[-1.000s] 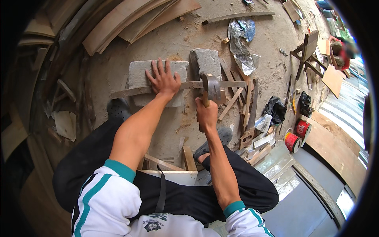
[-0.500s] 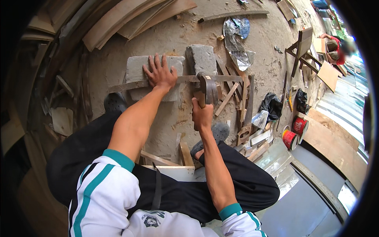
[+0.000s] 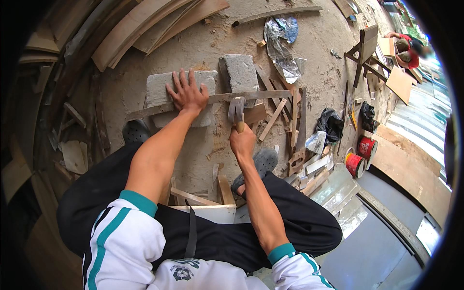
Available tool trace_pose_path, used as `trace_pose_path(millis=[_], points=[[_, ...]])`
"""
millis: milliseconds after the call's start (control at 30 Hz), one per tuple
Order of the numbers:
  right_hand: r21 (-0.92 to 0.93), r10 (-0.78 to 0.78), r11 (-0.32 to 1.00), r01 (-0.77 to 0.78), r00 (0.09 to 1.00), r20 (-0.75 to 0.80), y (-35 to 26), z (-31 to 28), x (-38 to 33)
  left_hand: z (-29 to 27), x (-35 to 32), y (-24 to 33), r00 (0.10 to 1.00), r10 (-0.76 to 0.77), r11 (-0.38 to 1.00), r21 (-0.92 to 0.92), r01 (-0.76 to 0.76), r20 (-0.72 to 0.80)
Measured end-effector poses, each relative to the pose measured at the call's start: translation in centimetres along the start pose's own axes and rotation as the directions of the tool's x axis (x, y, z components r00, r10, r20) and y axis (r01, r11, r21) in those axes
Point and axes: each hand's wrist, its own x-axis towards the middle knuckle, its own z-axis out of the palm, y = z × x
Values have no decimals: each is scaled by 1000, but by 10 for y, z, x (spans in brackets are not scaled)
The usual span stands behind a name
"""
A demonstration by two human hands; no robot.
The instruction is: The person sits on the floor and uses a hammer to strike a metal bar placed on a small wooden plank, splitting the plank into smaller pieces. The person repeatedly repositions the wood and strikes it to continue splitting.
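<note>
My left hand [image 3: 190,99] lies with fingers spread over a long wooden strip [image 3: 154,108], its fingertips on a pale concrete block [image 3: 157,87]. The strip runs across this block and passes the near end of a second concrete block [image 3: 239,72]. My right hand [image 3: 242,142] is closed round the handle of a claw hammer [image 3: 236,108]. The hammer's head is over the right part of the strip; whether it touches cannot be told. A short brown board piece [image 3: 255,113] sits against the strip beside the hammer, its far end hidden under the strip.
A handsaw [image 3: 297,159] and wood offcuts [image 3: 274,118] lie to the right. Beyond are a black plastic bag [image 3: 330,125] and red cans [image 3: 355,164]. Curved boards [image 3: 140,29] are stacked far left. A person in red [image 3: 411,55] works at far right.
The hammer has swung down and left toward the strip, its head turned. My left hand stays on the strip. The whole view has shifted slightly.
</note>
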Motion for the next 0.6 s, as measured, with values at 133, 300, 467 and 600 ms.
trace_pose_path(millis=[133, 300, 467, 600], points=[[22, -216, 976, 215, 973, 82, 2, -4, -4, 4, -3, -6, 1000, -10, 1000, 4, 10, 9], [-256, -46, 963, 84, 987, 151, -13, 5, 10, 2, 0, -1, 1000, 2, 1000, 16, -2, 12], [99, -89, 991, 90, 996, -13, -15, -1, 18, 3, 1, 0, 1000, -3, 1000, 4, 3, -1], [223, -239, 943, 246, 969, -58, -21, -4, -3, -1, 0, 1, 1000, -11, 1000, 3, 11, 27]])
